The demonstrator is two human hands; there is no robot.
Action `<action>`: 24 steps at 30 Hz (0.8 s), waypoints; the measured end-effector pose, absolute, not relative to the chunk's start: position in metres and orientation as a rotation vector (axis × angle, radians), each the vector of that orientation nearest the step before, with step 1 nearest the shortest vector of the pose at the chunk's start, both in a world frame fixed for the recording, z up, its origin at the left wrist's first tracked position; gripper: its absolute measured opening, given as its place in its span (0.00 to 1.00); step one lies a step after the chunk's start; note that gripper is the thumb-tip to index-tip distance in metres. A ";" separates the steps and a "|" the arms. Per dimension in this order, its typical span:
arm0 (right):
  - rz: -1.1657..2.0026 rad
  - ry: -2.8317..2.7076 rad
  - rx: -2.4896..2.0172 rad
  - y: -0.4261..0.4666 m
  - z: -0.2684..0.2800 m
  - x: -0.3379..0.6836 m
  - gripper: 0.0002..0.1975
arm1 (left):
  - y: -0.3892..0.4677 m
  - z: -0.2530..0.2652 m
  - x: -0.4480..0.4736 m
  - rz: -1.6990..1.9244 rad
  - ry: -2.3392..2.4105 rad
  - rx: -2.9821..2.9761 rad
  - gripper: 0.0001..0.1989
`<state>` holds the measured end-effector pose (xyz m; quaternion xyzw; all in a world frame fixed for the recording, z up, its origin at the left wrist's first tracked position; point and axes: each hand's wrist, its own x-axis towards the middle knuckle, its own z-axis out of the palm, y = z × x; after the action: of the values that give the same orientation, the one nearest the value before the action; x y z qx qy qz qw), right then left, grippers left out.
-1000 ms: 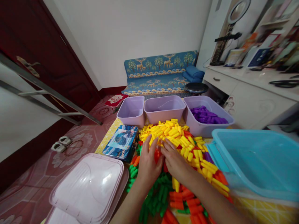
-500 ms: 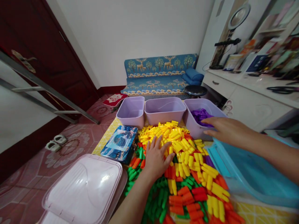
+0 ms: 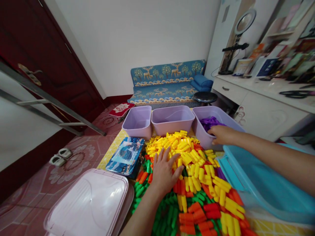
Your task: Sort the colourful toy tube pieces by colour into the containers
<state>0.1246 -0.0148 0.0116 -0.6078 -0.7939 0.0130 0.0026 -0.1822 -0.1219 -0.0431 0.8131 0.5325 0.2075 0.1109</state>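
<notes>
My left hand (image 3: 163, 172) lies palm down on a heap of plastic pieces, its fingers spread over the yellow pieces (image 3: 178, 144). Orange pieces (image 3: 193, 214) and green pieces (image 3: 166, 214) lie around and nearer to me. My right hand (image 3: 222, 135) is at the near rim of the right lilac bin (image 3: 205, 141), its bent fingers beside the purple pieces (image 3: 211, 122) inside. A gap shows between its thumb and fingers, and I make out nothing held there. The middle bin (image 3: 172, 126) and left bin (image 3: 137, 129) stand alongside.
A blue picture tin (image 3: 126, 155) sits left of the heap, with pale lids (image 3: 87, 203) nearer me. The turquoise tub (image 3: 268, 183) stands on the right under my forearm. Beyond the table are a black stool (image 3: 204, 97), a patterned sofa (image 3: 162, 91) and a metal ladder (image 3: 49, 101).
My right hand has shifted slightly left and down at the right bin, its fingers now more bent. My left hand stays spread on the heap. The view has tilted slightly.
</notes>
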 end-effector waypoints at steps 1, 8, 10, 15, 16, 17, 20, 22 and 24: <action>0.035 -2.494 -1.894 -0.014 0.011 0.123 0.09 | -0.122 -0.043 -0.182 0.616 1.559 2.389 0.23; 0.006 -2.487 -1.852 -0.018 0.014 0.119 0.06 | -0.123 -0.043 -0.183 0.612 1.561 2.395 0.23; -0.013 -2.438 -1.920 -0.020 0.018 0.122 0.07 | -0.123 -0.043 -0.182 0.617 1.558 2.396 0.23; -0.115 -2.300 -2.083 -0.023 0.029 0.123 0.13 | -0.123 -0.041 -0.183 0.601 1.566 2.396 0.23; -0.129 -2.286 -2.103 -0.024 0.031 0.122 0.14 | -0.123 -0.040 -0.183 0.594 1.564 2.396 0.23; -0.140 -2.275 -2.121 -0.026 0.033 0.121 0.13 | -0.123 -0.040 -0.184 0.588 1.558 2.395 0.23; -0.175 -2.242 -2.187 -0.031 0.044 0.119 0.14 | -0.123 -0.038 -0.186 0.585 1.527 2.384 0.24; -0.207 -2.215 -2.233 -0.034 0.055 0.118 0.16 | -0.124 -0.038 -0.187 0.594 1.504 2.353 0.25; -0.247 -2.193 -2.272 -0.037 0.071 0.118 0.18 | -0.125 -0.038 -0.190 0.633 1.473 2.294 0.25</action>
<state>0.1175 -0.0369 0.0708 -0.7174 -0.6922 -0.0779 -0.0129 -0.1900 -0.1246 -0.0376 0.8077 0.5184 0.2230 0.1705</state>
